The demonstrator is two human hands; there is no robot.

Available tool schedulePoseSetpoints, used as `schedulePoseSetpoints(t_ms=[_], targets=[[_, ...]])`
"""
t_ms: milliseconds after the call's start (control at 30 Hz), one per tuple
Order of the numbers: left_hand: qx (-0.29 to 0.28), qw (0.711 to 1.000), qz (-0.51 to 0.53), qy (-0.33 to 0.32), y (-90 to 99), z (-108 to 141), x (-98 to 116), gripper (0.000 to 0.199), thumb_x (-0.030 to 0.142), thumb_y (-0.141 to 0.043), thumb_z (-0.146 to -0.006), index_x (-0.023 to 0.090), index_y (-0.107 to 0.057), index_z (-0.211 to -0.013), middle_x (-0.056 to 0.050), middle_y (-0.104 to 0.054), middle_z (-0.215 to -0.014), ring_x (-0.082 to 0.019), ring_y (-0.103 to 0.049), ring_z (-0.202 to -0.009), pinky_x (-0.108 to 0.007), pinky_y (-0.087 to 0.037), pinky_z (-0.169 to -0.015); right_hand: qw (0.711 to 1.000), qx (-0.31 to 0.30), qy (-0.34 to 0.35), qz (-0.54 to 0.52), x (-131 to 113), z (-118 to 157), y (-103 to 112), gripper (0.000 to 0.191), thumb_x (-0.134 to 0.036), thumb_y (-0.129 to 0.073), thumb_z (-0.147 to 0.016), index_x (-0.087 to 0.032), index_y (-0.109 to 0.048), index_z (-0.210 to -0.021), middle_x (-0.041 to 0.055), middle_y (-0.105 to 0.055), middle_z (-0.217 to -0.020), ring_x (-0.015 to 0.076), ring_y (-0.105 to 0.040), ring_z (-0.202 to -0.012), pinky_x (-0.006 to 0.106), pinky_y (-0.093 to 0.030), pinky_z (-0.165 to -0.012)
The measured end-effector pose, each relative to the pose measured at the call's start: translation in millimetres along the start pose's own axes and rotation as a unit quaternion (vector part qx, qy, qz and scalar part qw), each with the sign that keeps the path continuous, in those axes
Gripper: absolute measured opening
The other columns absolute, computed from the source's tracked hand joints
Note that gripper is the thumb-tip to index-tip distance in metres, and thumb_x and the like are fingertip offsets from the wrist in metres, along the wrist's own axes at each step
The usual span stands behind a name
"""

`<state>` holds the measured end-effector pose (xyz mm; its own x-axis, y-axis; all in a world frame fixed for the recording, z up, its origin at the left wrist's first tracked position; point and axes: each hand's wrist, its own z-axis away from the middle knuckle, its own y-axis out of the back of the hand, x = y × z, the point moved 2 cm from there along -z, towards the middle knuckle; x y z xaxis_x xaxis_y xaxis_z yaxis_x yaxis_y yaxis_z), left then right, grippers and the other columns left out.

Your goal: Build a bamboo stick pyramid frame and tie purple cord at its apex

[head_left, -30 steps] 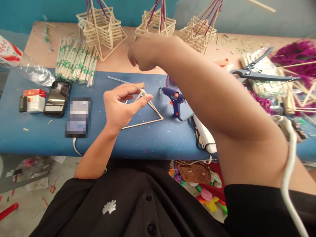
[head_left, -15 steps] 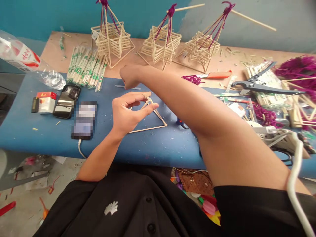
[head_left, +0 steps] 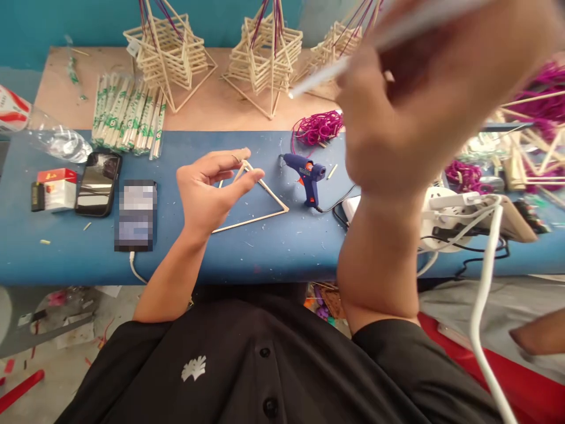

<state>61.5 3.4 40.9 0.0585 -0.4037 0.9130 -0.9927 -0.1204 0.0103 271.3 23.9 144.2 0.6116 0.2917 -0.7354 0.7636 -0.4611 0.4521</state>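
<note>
My left hand [head_left: 212, 185] pinches the top corner of a triangle [head_left: 251, 221] of thin wooden sticks, which rests on the blue table cover. My right hand [head_left: 397, 112] is raised close to the camera and blurred. Its fingers are closed around a translucent white glue stick [head_left: 320, 76], whose tip points left. Between the triangle and my right forearm lies a dark blue glue gun [head_left: 309, 174], its cord running to the right. Behind the gun is a heap of purple string [head_left: 316, 128].
Stick frames hung with purple cords, one of them here [head_left: 265, 59], stand at the back. Wrapped chopsticks [head_left: 128, 115], a bottle [head_left: 57, 138], a cigarette box [head_left: 57, 188] and two phones [head_left: 97, 184] lie left. A power strip [head_left: 445, 215] with a white cable [head_left: 483, 294] is right.
My right hand has moved from the far middle of the table up and right, taking the glue stick that lay there. My left hand keeps its pinch. The glue gun has come into full view.
</note>
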Motion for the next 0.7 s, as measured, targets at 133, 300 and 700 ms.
schedulePoseSetpoints(t_ms=[133, 300, 700], targets=[[-0.004, 1.0, -0.003, -0.012, -0.2, 0, -2, 0.019, 0.024, -0.099, -0.075, 0.03, -0.089, -0.09, -0.001, -0.087, -0.1, -0.016, -0.082, -0.09, -0.028, -0.067, -0.079, 0.957, 0.233, 0.138, -0.103, 46, 96, 15, 0.013, -0.035, -0.069, -0.102, -0.022, -0.07, -0.101, -0.001, -0.074, -0.086, 0.0122, -0.074, -0.065, 0.026, -0.061, -0.055], [-0.004, 1.0, -0.002, -0.017, 0.2, 1, -4, 0.016, 0.024, -0.098, -0.076, 0.027, -0.087, -0.086, 0.0, -0.087, -0.1, -0.016, -0.082, -0.091, -0.029, -0.067, -0.081, 0.961, 0.235, 0.102, -0.107, 86, 141, 3, 0.011, -0.031, -0.07, -0.103, -0.025, -0.068, -0.111, 0.0013, -0.084, -0.1, 0.0169, -0.084, -0.077, 0.028, -0.071, -0.062], [-0.003, 1.0, -0.003, -0.018, -0.2, 2, -4, 0.019, 0.026, -0.099, -0.076, 0.031, -0.088, -0.091, 0.001, -0.087, -0.102, -0.017, -0.082, -0.092, -0.031, -0.068, -0.079, 0.968, 0.224, 0.075, -0.08, 99, 131, -1, 0.013, -0.037, -0.068, -0.106, -0.026, -0.067, -0.113, 0.0027, -0.082, -0.102, 0.0192, -0.085, -0.088, 0.034, -0.074, -0.071]])
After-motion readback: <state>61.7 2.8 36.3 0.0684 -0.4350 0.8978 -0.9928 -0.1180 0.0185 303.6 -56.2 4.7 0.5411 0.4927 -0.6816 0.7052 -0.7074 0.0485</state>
